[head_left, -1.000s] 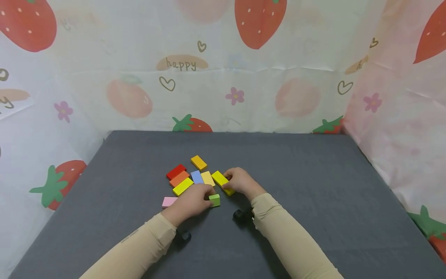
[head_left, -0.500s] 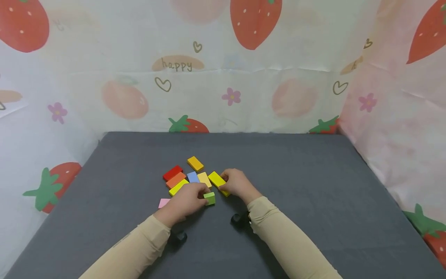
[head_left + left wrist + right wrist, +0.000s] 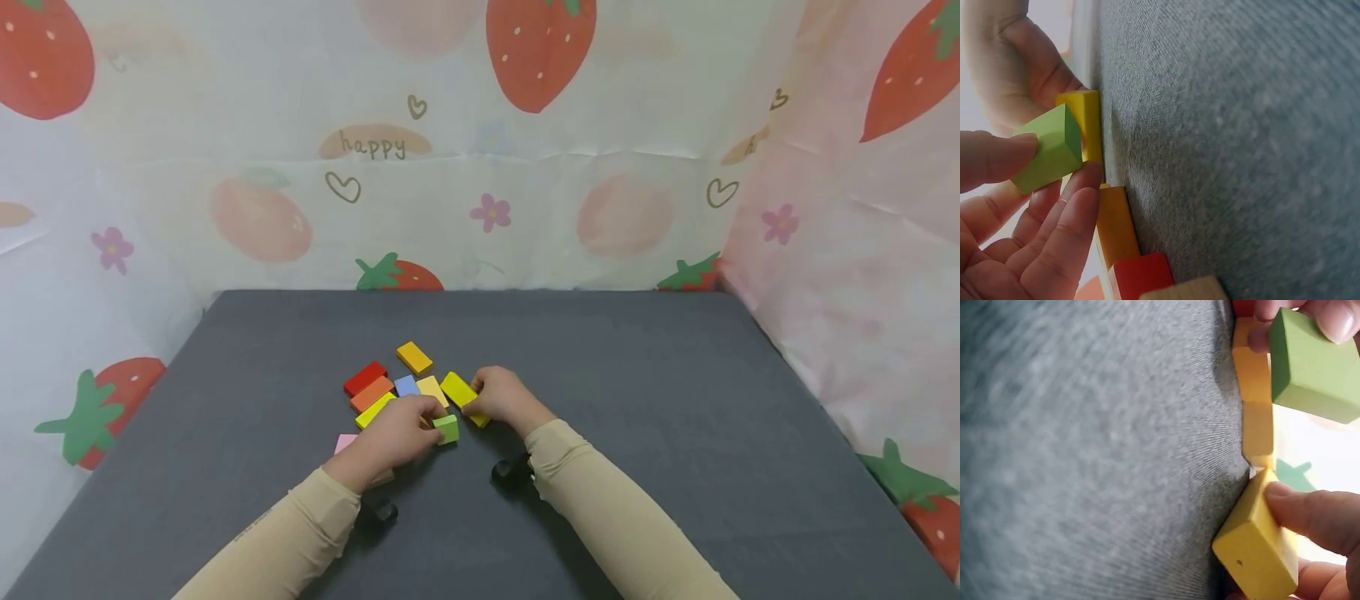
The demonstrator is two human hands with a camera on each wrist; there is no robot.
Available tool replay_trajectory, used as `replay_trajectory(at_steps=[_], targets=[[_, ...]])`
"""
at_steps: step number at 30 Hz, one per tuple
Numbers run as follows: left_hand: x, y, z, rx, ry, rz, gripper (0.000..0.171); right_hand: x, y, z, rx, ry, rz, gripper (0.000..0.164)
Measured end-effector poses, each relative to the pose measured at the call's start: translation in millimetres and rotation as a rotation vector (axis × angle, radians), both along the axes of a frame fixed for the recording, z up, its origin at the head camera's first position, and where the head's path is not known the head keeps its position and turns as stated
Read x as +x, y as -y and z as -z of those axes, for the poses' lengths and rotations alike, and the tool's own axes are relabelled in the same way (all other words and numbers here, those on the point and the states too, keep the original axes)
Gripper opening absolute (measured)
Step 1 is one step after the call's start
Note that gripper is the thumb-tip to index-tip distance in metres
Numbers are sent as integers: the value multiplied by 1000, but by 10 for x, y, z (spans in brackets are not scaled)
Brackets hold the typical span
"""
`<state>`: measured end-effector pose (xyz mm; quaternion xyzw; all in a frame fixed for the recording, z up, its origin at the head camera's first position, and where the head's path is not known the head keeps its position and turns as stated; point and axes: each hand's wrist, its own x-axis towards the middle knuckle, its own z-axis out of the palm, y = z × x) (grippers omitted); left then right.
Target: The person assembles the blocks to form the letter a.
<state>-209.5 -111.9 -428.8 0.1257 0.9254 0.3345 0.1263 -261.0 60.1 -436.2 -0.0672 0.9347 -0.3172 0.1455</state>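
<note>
My left hand (image 3: 396, 431) pinches a green block (image 3: 447, 429) between thumb and fingers. In the left wrist view that block (image 3: 1050, 147) is tilted and held off the cloth. To its right, my right hand (image 3: 508, 400) grips a yellow block (image 3: 457, 388) by its near end. The right wrist view shows this yellow block (image 3: 1257, 540) low against the grey cloth, with the thumb on its side. Just left of it lie a pale yellow block (image 3: 432, 390) and a blue block (image 3: 407, 386), the blue one partly behind my left hand.
Red (image 3: 365, 378), orange (image 3: 371, 394) and second yellow (image 3: 375, 411) blocks lie side by side on the left. An amber block (image 3: 415, 357) sits farther back. A pink block (image 3: 345, 442) shows partly beside my left wrist. Grey cloth (image 3: 637, 375) covers the table; a strawberry-print curtain encloses it.
The head view has turned, so everything slides left and slightly down. My left hand keeps the green block, which sits slightly higher relative to the yellow one. My right hand keeps its grip.
</note>
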Motion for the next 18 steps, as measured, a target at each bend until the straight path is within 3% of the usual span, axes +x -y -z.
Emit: replay_trajectory(at_steps=[11, 18], targets=[[3, -15, 14, 27, 1, 3, 16, -79, -82, -9, -31, 56, 10, 18], [-20, -67, -14, 58, -18, 17, 14, -93, -248, -108, -113, 95, 44, 15]])
